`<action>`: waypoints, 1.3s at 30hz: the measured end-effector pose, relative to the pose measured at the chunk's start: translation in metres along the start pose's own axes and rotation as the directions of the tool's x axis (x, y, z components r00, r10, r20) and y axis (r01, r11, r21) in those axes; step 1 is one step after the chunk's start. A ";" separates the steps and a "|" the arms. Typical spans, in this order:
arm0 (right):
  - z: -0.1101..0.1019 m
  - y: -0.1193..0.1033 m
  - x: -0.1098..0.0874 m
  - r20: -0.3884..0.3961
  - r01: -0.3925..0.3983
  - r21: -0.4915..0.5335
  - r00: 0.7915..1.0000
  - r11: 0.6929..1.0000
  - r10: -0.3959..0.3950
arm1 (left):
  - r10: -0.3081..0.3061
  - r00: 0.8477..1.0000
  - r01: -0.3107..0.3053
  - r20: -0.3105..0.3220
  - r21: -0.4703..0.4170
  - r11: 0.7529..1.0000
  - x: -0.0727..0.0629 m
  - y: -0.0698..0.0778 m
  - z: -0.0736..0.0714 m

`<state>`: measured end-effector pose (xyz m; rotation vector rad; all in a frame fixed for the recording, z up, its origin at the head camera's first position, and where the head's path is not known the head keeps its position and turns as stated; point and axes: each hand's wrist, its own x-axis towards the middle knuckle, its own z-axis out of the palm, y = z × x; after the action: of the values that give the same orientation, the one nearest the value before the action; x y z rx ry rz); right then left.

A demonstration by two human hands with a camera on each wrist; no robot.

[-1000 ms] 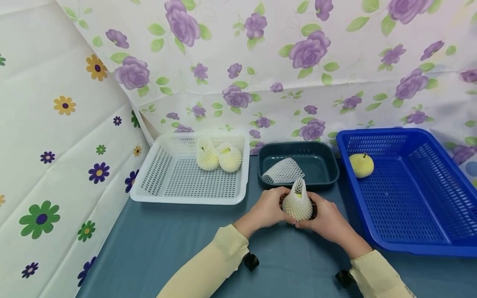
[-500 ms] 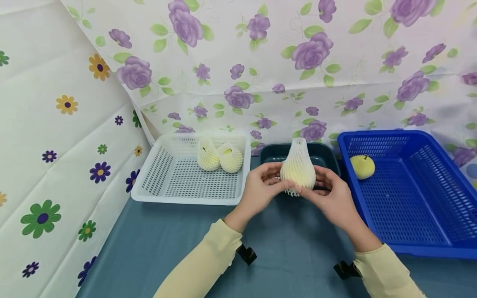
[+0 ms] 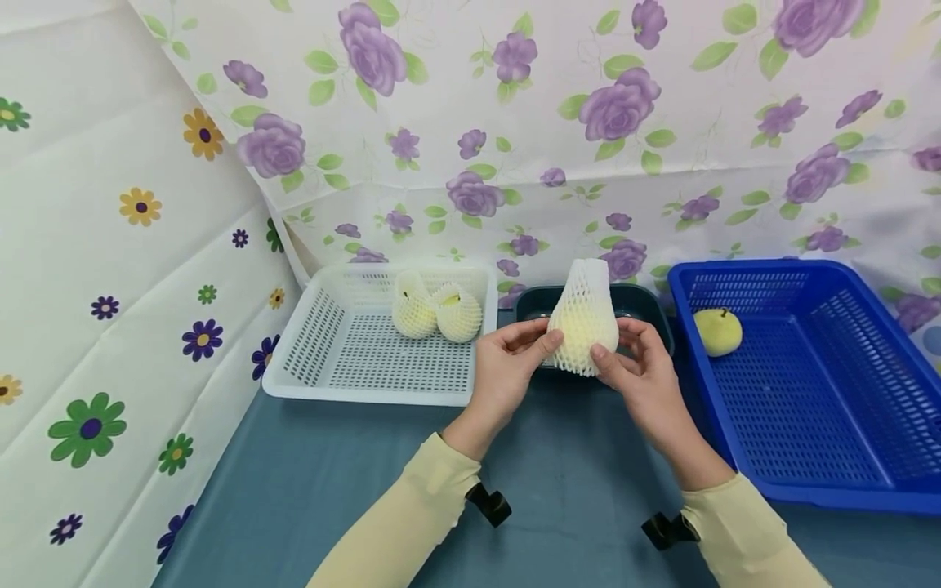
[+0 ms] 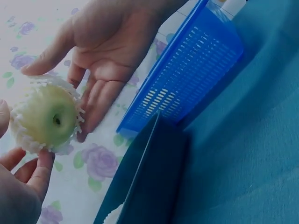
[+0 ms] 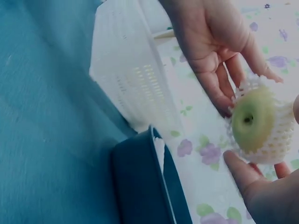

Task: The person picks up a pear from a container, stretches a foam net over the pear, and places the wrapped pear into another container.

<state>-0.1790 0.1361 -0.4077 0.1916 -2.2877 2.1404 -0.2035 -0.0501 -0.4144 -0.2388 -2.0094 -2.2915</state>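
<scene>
A pale yellow-green pear [image 3: 584,331] in a white foam net sleeve is held up between both hands, overlapping the dark tray in the head view. My left hand [image 3: 503,371] pinches its left side, thumb on the near face of the net. The right hand [image 3: 647,380] does the same on the right, fingers behind. The sleeve's narrowed top [image 3: 590,273] stands above the fruit. Both wrist views show the pear's bare underside [image 4: 58,116] inside the sleeve's open, ragged lower edge [image 5: 233,135].
At the left a white basket [image 3: 375,392] holds two netted pears [image 3: 434,314]. A dark green tray [image 3: 650,306] stands at the back middle, a white foam sleeve [image 5: 160,151] showing inside. On the right, a blue basket [image 3: 801,384] contains a bare pear [image 3: 718,331].
Both hands have raised the sleeved pear from low over the table's near part up and away, in front of the tray. Its net top now stands taller, and the thumbs have spread apart.
</scene>
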 end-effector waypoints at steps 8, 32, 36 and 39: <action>0.004 -0.008 0.004 -0.076 -0.024 0.188 0.996 0.982 0.039 | 0.015 0.998 -0.011 0.062 -0.071 0.997 0.000 -0.001 -0.001; 0.012 -0.006 0.005 -0.138 0.043 0.303 0.990 0.952 -0.001 | 0.038 0.989 -0.026 0.146 -0.080 0.996 -0.002 0.010 0.001; 0.014 0.000 0.004 -0.201 0.111 0.173 0.977 0.979 -0.075 | 0.101 0.992 -0.098 0.075 -0.045 0.994 -0.004 0.021 0.005; 0.015 0.005 0.003 -0.208 0.196 0.015 0.960 0.981 -0.189 | 0.140 0.990 -0.139 0.030 -0.020 0.990 -0.004 0.024 0.006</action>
<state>-0.1814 0.1211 -0.4136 0.1748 -2.0298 2.0024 -0.1951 -0.0473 -0.3910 -0.4062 -1.9204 -2.2347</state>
